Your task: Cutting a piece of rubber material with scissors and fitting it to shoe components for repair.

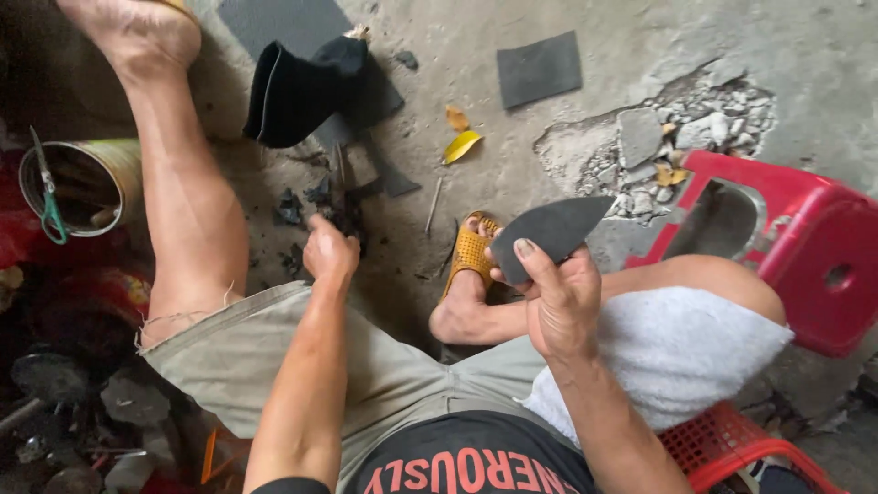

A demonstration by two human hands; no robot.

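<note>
Right hand (558, 306) fingers pinch a dark pointed rubber piece (553, 230); left hand (329, 252) fingers curl over black scraps (343, 220).

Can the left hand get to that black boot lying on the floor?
Probably yes. The left hand is stretched down among the dark scraps on the floor, and the black boot lies just beyond it with nothing in between. It looks like a further stretch forward, so the person may have to lean.

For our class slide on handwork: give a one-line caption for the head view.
Right hand holds a pointed dark rubber piece; left hand reaches toward black scraps.
</note>
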